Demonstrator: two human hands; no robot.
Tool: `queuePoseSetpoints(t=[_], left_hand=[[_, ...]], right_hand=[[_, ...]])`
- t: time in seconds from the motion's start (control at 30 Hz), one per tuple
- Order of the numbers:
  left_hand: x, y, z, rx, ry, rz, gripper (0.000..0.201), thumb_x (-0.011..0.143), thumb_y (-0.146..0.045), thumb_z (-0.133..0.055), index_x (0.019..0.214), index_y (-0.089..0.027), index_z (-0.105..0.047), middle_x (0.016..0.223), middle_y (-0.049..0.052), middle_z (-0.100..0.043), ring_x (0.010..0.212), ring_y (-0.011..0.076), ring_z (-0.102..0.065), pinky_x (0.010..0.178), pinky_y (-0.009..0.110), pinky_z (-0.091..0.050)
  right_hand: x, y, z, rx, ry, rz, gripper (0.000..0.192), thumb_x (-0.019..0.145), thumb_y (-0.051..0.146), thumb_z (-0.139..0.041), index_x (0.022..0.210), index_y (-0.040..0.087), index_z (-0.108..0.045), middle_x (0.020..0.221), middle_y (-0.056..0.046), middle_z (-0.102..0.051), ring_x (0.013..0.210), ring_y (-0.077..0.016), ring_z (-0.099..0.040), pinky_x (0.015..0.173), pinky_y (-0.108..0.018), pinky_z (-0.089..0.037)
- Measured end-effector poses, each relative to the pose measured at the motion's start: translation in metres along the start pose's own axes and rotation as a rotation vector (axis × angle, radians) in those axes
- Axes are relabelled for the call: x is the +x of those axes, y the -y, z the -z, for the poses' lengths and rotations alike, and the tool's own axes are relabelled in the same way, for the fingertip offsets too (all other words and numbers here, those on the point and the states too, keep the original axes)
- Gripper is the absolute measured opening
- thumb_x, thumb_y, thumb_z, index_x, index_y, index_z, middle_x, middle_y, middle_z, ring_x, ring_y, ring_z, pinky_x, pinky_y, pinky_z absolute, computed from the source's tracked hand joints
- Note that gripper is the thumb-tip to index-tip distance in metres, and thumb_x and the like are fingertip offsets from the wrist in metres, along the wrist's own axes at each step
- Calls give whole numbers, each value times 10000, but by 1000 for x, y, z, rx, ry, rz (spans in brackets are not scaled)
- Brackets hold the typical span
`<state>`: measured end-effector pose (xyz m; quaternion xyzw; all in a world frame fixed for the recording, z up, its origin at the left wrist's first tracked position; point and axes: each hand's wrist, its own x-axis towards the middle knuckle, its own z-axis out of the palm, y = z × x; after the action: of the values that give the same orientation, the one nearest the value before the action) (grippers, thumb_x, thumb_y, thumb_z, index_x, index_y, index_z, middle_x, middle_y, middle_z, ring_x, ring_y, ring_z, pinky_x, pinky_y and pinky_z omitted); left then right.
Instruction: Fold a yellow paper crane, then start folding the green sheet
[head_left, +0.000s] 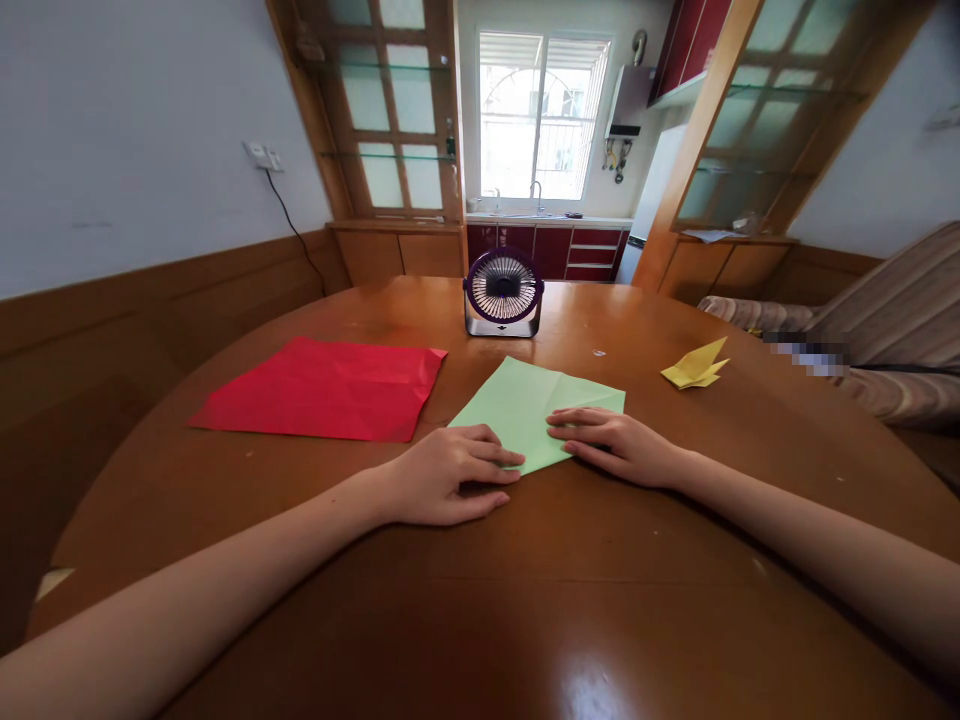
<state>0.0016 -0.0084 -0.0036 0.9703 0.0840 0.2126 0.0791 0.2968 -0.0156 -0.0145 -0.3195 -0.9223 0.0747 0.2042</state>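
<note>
**Two hands pressing a pale green sheet flat on a glossy wooden table**

A flat, creased sheet of red paper [322, 388] is lying at the left of the round, polished brown wooden table [525, 600], its surface showing faint fold lines. Just to its right, the left hand [450, 478] is resting palm down, fingers [495, 455] stretched out and lying loosely together, their tips pressing on the near left edge of a pale green folded paper sheet [525, 400]; it is gripping nothing. The green sheet is lying near the middle of the table, smooth and matte, with a crease running across it. Behind it, a small round purple desk fan with a silvery base [503, 292] is standing upright. The right hand [619, 445] is likewise lying flat and open, fingertips touching the sheet's near right edge. Farther right, well apart, a small folded yellow paper figure [697, 365] with pointed tips is sitting on the wood.
</note>
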Motion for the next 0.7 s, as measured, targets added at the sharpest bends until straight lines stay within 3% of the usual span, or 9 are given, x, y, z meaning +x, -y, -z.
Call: queuePoseSetpoints(t=[0.7], left_hand=[[-1, 0, -1, -18, -4, 11, 251, 894, -233, -551, 1096, -191, -695, 1138, 80, -695, 988, 204, -604, 864, 340, -521]], right_hand=[[0, -2, -1, 20, -3, -8, 357, 987, 340, -425, 1292, 250, -588, 1345, -75, -569, 1238, -226, -535, 1072, -443, -418]])
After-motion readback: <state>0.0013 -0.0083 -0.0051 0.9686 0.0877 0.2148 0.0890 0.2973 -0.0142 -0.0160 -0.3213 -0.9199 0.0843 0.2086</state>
